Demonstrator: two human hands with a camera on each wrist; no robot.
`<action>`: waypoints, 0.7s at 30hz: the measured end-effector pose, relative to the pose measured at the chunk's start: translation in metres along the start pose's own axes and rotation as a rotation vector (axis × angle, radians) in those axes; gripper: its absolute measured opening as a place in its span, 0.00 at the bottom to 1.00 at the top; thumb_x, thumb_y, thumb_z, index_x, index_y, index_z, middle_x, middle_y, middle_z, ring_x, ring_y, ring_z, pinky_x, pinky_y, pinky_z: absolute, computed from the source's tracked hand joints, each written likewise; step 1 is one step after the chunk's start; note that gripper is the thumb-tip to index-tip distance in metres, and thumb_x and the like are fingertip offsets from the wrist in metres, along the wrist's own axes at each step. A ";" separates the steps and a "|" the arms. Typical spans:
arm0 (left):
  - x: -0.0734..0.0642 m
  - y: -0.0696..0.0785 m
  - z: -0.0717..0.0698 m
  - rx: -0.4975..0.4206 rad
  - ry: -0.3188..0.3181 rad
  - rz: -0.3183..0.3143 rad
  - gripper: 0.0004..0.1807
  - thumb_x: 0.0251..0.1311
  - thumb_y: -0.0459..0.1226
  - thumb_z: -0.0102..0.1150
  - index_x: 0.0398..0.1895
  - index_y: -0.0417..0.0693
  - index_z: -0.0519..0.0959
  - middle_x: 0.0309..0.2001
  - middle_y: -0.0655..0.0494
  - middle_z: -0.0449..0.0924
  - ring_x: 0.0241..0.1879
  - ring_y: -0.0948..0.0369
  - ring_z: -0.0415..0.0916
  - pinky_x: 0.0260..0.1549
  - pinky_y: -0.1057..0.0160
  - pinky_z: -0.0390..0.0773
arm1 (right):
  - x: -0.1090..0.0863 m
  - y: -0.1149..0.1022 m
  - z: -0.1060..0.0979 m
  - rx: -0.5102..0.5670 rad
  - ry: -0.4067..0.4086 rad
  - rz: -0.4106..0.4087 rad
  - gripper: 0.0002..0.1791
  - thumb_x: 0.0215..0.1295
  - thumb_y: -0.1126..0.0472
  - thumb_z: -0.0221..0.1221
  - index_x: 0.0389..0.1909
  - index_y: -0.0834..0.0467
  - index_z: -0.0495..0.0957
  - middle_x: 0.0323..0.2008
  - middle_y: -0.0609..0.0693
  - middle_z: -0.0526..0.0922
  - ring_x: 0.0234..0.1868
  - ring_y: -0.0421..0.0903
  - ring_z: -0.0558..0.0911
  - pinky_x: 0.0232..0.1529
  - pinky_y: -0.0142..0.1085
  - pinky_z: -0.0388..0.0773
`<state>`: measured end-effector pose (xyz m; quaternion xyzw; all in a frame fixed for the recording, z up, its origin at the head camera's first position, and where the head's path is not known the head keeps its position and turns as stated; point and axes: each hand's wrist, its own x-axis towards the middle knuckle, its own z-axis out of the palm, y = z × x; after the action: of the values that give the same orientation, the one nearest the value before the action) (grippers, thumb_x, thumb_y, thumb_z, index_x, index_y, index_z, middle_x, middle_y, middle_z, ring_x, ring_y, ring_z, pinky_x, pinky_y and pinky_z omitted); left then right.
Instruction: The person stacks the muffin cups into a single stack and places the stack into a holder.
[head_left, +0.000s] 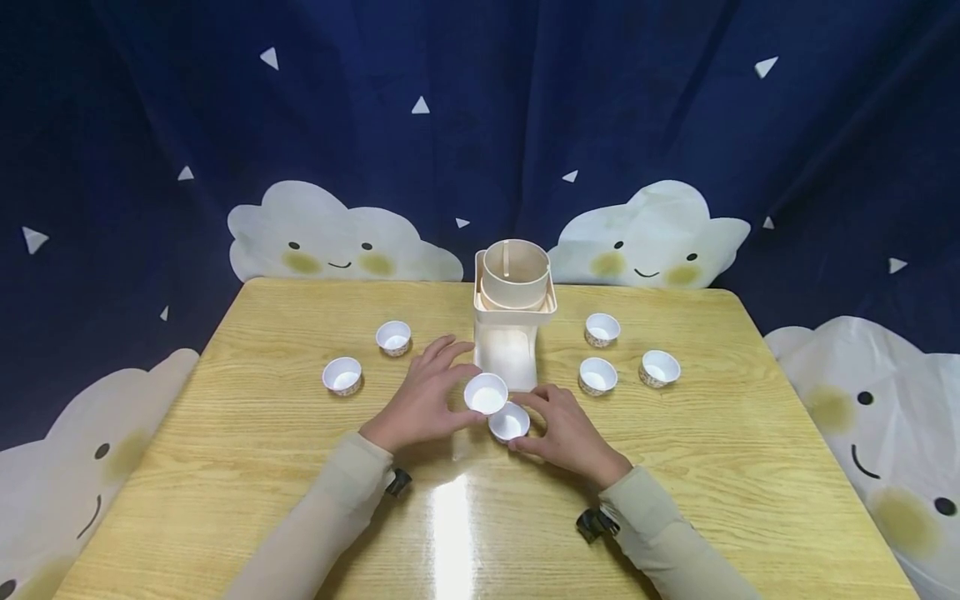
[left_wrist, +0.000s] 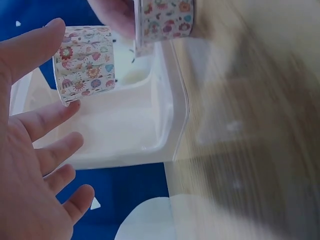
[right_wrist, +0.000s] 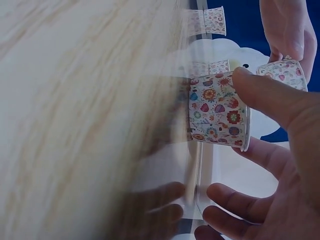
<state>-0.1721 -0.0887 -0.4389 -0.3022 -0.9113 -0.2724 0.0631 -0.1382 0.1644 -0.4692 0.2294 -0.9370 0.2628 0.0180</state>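
My left hand [head_left: 427, 396] pinches a small paper baking cup [head_left: 486, 393] by its rim between thumb and index finger, the other fingers spread. White inside and flower-printed outside, this cup [left_wrist: 87, 65] is held up off the table. Just below and to its right, a second paper baking cup [head_left: 509, 422] of the same kind sits upright on the table. The thumb and index finger of my right hand [head_left: 566, 433] grip that cup [right_wrist: 217, 110] by its sides near the rim. Right behind both cups stands a cream-coloured appliance [head_left: 506, 354] with a round tub [head_left: 515, 283] on top.
Two matching paper cups stand on the left, a nearer one [head_left: 342, 376] and a farther one [head_left: 393, 337]. Three more stand on the right: a back cup [head_left: 602, 330], a front cup [head_left: 597, 377] and an outer cup [head_left: 660, 368]. A dark blue curtain [head_left: 480, 150] hangs behind the wooden table [head_left: 262, 433].
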 end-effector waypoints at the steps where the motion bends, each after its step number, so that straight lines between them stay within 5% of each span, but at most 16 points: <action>1: 0.000 0.001 0.001 0.001 -0.007 0.002 0.29 0.46 0.55 0.75 0.52 0.59 0.81 0.71 0.53 0.67 0.76 0.49 0.53 0.65 0.33 0.62 | 0.000 0.000 0.000 0.001 0.003 -0.002 0.38 0.46 0.47 0.76 0.61 0.46 0.78 0.52 0.55 0.81 0.52 0.53 0.77 0.53 0.47 0.71; 21: 0.004 0.013 0.013 0.038 -0.089 0.101 0.31 0.45 0.56 0.74 0.53 0.56 0.81 0.71 0.53 0.68 0.76 0.48 0.54 0.65 0.40 0.65 | -0.001 0.001 0.001 -0.007 0.017 -0.012 0.38 0.47 0.46 0.76 0.62 0.48 0.77 0.51 0.54 0.81 0.55 0.53 0.77 0.57 0.49 0.72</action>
<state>-0.1669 -0.0709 -0.4430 -0.3582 -0.9018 -0.2379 0.0418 -0.1374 0.1654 -0.4712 0.2325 -0.9364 0.2613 0.0285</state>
